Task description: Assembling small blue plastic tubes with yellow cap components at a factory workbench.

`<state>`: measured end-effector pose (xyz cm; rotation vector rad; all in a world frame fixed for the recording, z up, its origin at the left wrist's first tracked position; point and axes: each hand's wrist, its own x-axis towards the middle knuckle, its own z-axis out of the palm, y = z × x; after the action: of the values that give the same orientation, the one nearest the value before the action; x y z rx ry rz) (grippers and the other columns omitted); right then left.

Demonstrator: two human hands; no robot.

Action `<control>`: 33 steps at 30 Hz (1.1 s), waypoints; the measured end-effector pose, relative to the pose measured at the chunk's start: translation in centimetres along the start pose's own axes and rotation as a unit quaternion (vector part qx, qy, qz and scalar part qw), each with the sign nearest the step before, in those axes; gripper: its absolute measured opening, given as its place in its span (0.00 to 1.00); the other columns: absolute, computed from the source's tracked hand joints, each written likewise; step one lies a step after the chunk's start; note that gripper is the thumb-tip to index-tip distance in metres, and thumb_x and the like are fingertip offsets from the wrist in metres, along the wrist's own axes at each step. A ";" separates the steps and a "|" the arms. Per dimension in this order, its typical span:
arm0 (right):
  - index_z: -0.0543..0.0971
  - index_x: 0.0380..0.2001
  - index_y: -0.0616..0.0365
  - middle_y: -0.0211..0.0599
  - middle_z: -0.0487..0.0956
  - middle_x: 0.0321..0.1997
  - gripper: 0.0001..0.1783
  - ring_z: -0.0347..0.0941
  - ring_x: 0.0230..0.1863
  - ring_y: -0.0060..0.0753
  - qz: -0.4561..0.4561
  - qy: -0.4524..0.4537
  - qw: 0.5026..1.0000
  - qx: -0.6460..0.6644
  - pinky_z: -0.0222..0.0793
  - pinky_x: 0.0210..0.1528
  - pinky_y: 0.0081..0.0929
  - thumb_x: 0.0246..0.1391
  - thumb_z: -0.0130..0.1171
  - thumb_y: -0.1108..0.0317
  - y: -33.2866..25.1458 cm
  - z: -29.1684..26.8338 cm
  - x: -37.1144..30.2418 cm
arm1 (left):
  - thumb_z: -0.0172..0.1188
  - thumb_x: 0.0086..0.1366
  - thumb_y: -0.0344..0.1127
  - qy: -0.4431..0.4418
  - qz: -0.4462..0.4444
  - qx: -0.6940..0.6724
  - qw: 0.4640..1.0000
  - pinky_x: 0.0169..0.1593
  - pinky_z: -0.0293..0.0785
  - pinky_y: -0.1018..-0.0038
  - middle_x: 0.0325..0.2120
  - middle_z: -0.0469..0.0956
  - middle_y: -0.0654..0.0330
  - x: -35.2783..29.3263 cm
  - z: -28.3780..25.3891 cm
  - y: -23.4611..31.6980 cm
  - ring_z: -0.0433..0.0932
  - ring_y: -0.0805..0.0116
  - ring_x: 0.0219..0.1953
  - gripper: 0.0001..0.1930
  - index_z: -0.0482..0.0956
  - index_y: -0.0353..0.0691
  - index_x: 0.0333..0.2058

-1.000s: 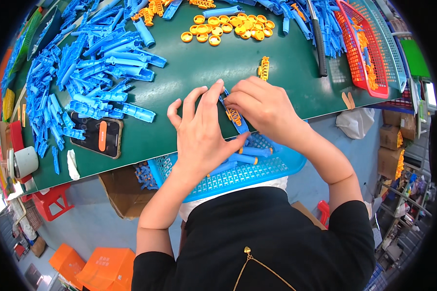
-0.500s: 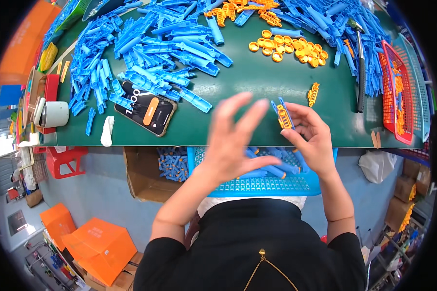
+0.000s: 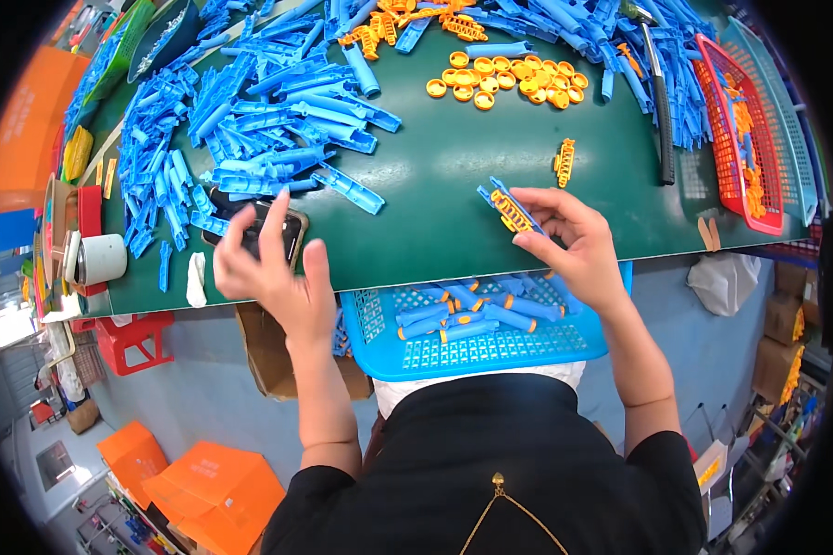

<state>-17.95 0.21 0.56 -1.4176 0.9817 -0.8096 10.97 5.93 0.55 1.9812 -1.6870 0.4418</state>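
My right hand [image 3: 569, 242] holds a blue plastic half-shell with an orange ribbed insert [image 3: 509, 209] above the green table [image 3: 453, 176]. My left hand [image 3: 270, 270] is spread open over a dark phone [image 3: 287, 231] lying at the table's near edge, fingers apart, touching or just above it. A big heap of blue plastic shells [image 3: 250, 120] lies behind the phone. A blue perforated basket [image 3: 477, 347] on my lap holds several assembled blue tubes [image 3: 453, 314].
Orange round caps [image 3: 514, 79] and a loose orange insert [image 3: 565, 162] lie on the table's far side. A red basket [image 3: 740, 129] with orange parts stands at the right. A white tape roll [image 3: 97, 259] sits at the left edge. Orange boxes [image 3: 194, 481] are on the floor.
My left hand has moved left, away from the right hand and the blue part, and now hovers over the phone. The right hand keeps the part.
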 end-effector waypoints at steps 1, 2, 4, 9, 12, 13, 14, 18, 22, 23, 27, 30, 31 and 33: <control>0.73 0.52 0.69 0.34 0.76 0.45 0.23 0.72 0.40 0.18 -0.002 -0.002 1.000 0.002 0.69 0.40 0.16 0.51 0.61 0.81 -0.2 0.0 0.1 | 0.47 0.67 0.52 0.041 0.001 -0.069 0.997 0.60 0.46 0.55 0.52 0.66 0.54 -0.7 -0.9 0.6 0.56 0.55 0.58 0.21 0.79 0.48 0.48; 0.75 0.50 0.68 0.35 0.78 0.44 0.21 0.73 0.40 0.21 -0.014 0.008 1.000 0.019 0.70 0.41 0.19 0.49 0.62 0.80 -0.3 0.1 0.1 | 0.51 0.65 0.48 0.080 0.002 -0.139 0.987 0.58 0.52 0.59 0.47 0.70 0.55 -1.3 -1.2 1.5 0.61 0.57 0.54 0.18 0.79 0.44 0.45; 0.78 0.47 0.67 0.36 0.79 0.42 0.20 0.74 0.39 0.24 -0.024 0.016 0.999 0.035 0.70 0.42 0.22 0.48 0.63 0.80 -0.8 0.1 -0.1 | 0.61 0.54 0.38 -0.004 0.084 -0.312 0.946 0.51 0.61 0.62 0.40 0.74 0.57 -1.7 -1.3 4.3 0.67 0.59 0.49 0.17 0.79 0.41 0.43; 0.84 0.35 0.61 0.37 0.82 0.33 0.15 0.76 0.35 0.34 -0.161 -0.047 0.974 -0.151 0.68 0.37 0.27 0.39 0.67 0.79 -2.9 0.9 -0.6 | 0.65 0.55 0.39 -0.293 0.211 -0.295 0.885 0.47 0.66 0.66 0.36 0.77 0.56 1.1 -1.7 8.6 0.74 0.58 0.39 0.24 0.73 0.36 0.49; 0.84 0.33 0.60 0.35 0.82 0.30 0.13 0.76 0.31 0.33 -0.172 -0.024 0.975 -0.138 0.68 0.37 0.27 0.38 0.68 0.80 -2.4 0.4 -0.4 | 0.64 0.56 0.35 -0.344 0.214 -0.320 0.856 0.40 0.68 0.67 0.31 0.78 0.56 2.2 -1.2 8.9 0.74 0.58 0.33 0.19 0.76 0.36 0.45; 0.84 0.32 0.60 0.35 0.82 0.29 0.13 0.76 0.31 0.33 -0.179 -0.027 0.973 -0.144 0.68 0.36 0.27 0.38 0.68 0.79 -2.3 0.3 -0.4 | 0.64 0.56 0.32 -0.349 0.203 -0.343 0.848 0.37 0.69 0.66 0.29 0.78 0.56 2.3 -1.2 9.0 0.74 0.57 0.31 0.16 0.77 0.36 0.43; 0.84 0.32 0.60 0.35 0.81 0.29 0.12 0.76 0.31 0.32 -0.186 -0.031 0.971 -0.150 0.68 0.36 0.26 0.38 0.68 0.79 -2.3 0.1 -0.4 | 0.64 0.56 0.32 -0.350 0.210 -0.348 0.844 0.37 0.69 0.66 0.29 0.78 0.56 2.6 -1.2 9.1 0.74 0.57 0.31 0.16 0.77 0.36 0.43; 0.83 0.32 0.62 0.36 0.79 0.32 0.11 0.76 0.31 0.32 -0.138 -0.094 0.978 -0.128 0.69 0.36 0.26 0.41 0.67 0.79 -3.1 -1.3 0.0 | 0.60 0.61 0.30 -0.398 0.208 -0.397 0.801 0.36 0.71 0.68 0.27 0.79 0.56 3.4 -0.9 9.5 0.75 0.60 0.27 0.14 0.76 0.34 0.45; 0.81 0.37 0.64 0.32 0.76 0.36 0.12 0.74 0.37 0.24 -0.046 -0.059 0.997 0.016 0.70 0.37 0.23 0.46 0.65 0.78 -5.2 -3.6 0.4 | 0.55 0.65 0.33 -0.599 -0.059 -0.621 0.502 0.34 0.72 0.76 0.31 0.80 0.52 3.0 0.4 9.0 0.75 0.71 0.25 0.16 0.72 0.29 0.49; 0.80 0.38 0.64 0.32 0.76 0.36 0.10 0.72 0.39 0.23 -0.079 0.027 0.993 -0.082 0.69 0.38 0.20 0.51 0.62 0.77 -4.5 -4.7 0.9 | 0.55 0.64 0.34 -0.561 -0.113 -0.674 0.467 0.31 0.71 0.77 0.30 0.80 0.51 2.8 0.9 9.0 0.74 0.71 0.23 0.17 0.71 0.30 0.48; 0.80 0.38 0.60 0.34 0.77 0.35 0.08 0.73 0.37 0.29 -0.169 0.184 0.900 -0.358 0.67 0.39 0.23 0.55 0.55 0.74 -2.2 -10.0 4.4 | 0.53 0.62 0.35 -0.461 -0.178 -0.785 0.374 0.20 0.63 0.80 0.23 0.73 0.56 3.8 2.4 9.9 0.64 0.76 0.14 0.16 0.68 0.33 0.46; 0.81 0.38 0.55 0.35 0.76 0.38 0.10 0.72 0.43 0.39 -0.194 0.221 0.830 -0.473 0.69 0.44 0.27 0.52 0.57 0.75 -1.3 -12.3 6.6 | 0.49 0.65 0.35 -0.455 -0.212 -0.796 0.339 0.19 0.61 0.80 0.21 0.66 0.62 4.6 2.7 10.5 0.60 0.77 0.14 0.16 0.66 0.34 0.49; 0.81 0.37 0.54 0.33 0.75 0.41 0.10 0.70 0.46 0.39 -0.176 0.202 0.792 -0.549 0.69 0.46 0.30 0.50 0.59 0.75 -1.3 -12.4 7.1 | 0.46 0.66 0.35 -0.441 -0.235 -0.799 0.334 0.18 0.60 0.80 0.21 0.62 0.64 4.8 2.9 10.7 0.59 0.77 0.14 0.16 0.65 0.35 0.51; 0.82 0.35 0.50 0.31 0.71 0.48 0.11 0.65 0.53 0.40 -0.159 0.162 0.730 -0.644 0.69 0.52 0.35 0.45 0.63 0.74 -0.4 -13.2 8.3 | 0.43 0.68 0.36 -0.427 -0.253 -0.809 0.315 0.18 0.60 0.79 0.23 0.61 0.64 4.6 2.8 11.3 0.58 0.77 0.15 0.16 0.64 0.35 0.52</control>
<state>-26.54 -12.83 1.58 -2.7584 1.7597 -0.5755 0.49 -0.73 2.55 0.6305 -0.6156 -2.0423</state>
